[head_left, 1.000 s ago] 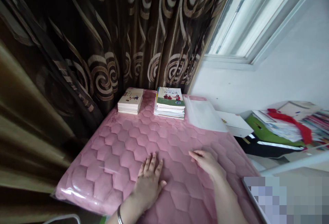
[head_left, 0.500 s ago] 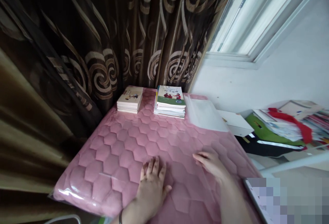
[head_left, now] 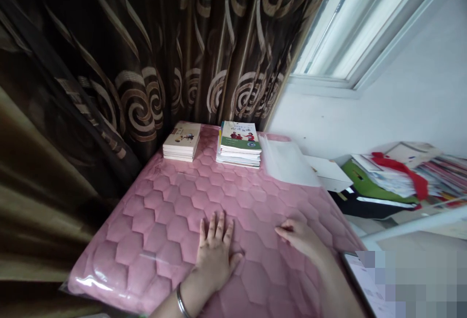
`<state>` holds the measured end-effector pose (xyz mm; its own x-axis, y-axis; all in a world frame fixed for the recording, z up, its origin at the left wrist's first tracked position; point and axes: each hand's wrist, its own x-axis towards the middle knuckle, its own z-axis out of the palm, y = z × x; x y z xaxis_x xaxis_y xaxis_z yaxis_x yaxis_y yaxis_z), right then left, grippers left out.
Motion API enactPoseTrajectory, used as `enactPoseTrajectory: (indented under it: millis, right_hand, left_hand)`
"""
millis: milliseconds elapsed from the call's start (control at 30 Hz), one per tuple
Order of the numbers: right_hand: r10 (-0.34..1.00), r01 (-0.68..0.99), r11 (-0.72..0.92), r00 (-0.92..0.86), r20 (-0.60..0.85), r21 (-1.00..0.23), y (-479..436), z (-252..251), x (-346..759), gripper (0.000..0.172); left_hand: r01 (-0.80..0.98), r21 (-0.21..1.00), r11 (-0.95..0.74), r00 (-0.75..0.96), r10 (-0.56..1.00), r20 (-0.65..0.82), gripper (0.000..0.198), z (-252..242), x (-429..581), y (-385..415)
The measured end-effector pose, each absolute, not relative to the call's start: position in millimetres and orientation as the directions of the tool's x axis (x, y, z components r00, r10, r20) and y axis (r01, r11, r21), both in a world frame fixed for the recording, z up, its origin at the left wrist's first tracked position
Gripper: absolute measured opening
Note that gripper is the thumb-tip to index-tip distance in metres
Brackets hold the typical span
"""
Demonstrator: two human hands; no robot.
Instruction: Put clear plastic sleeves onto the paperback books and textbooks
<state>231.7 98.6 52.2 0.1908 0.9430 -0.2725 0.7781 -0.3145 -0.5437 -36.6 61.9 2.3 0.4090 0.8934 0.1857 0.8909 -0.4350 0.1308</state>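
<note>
Head view: backs onto a dark swirl-patterned curtain [head_left: 219,41]. Shows a pink quilted worktop [head_left: 164,196] with clear plastic [head_left: 98,281] over it, spreading out from the near side of the textbook stack [head_left: 239,145]. Has cream books [head_left: 181,142] left of that stack, a translucent sleeve [head_left: 288,162] just right of it. Puts the left hand [head_left: 217,262] well nearer than the stack, palm down on the plastic, fingers spread, gripping nothing. Puts the right hand [head_left: 297,235] nearer and right of the stack, fingers curled together; can't see anything pinched. Looks like a smoothing or steadying step. Probably calls for flat left-palm pressure next, or uncurling the right.
</note>
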Motion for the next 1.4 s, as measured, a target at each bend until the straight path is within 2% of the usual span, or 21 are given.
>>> enactPoseTrajectory:
  millis: [167,267,367,433,533,700,1033,1233,1400]
  right_hand:
    - [0.980,0.947,-0.169,0.192,0.060,-0.272,135,95,209,0.018]
    - [0.956,0.977,-0.031,0.091,0.279,-0.211,175,105,189,0.016]
    - [0.931,0.981,0.120,-0.059,0.361,-0.150,222,104,172,0.023]
    - [0.924,0.984,0.150,-0.105,0.368,-0.095,252,102,165,0.032]
    - [0.944,0.996,0.093,-0.094,0.318,0.016,293,101,158,0.044]
    - [0.966,0.995,0.031,-0.056,0.251,0.099,338,96,153,0.055]
    - [0.941,0.953,0.133,-0.208,0.267,0.272,337,107,162,0.038]
    - [0.918,0.942,0.163,-0.253,0.305,0.292,300,112,164,0.033]
    - [0.840,0.936,0.237,-0.332,0.429,0.261,221,110,168,0.033]
  left_hand:
    - [0.876,0.128,-0.466,0.431,0.873,0.228,0.068,6,-40,65]
    - [0.871,0.151,-0.467,0.429,0.874,0.228,0.065,8,-41,70]
    - [0.864,0.178,-0.471,0.429,0.874,0.230,0.057,10,-42,74]
    - [0.862,0.194,-0.469,0.425,0.876,0.228,0.053,11,-43,75]
    - [0.866,0.220,-0.449,0.398,0.885,0.241,0.050,11,-43,75]
    - [0.867,0.235,-0.440,0.376,0.886,0.273,0.050,6,-41,75]
    - [0.871,0.243,-0.428,0.360,0.891,0.276,0.050,3,-40,78]
    - [0.875,0.205,-0.438,0.364,0.876,0.317,0.048,7,-41,77]
    - [0.871,0.249,-0.424,0.359,0.894,0.266,0.047,18,-41,77]
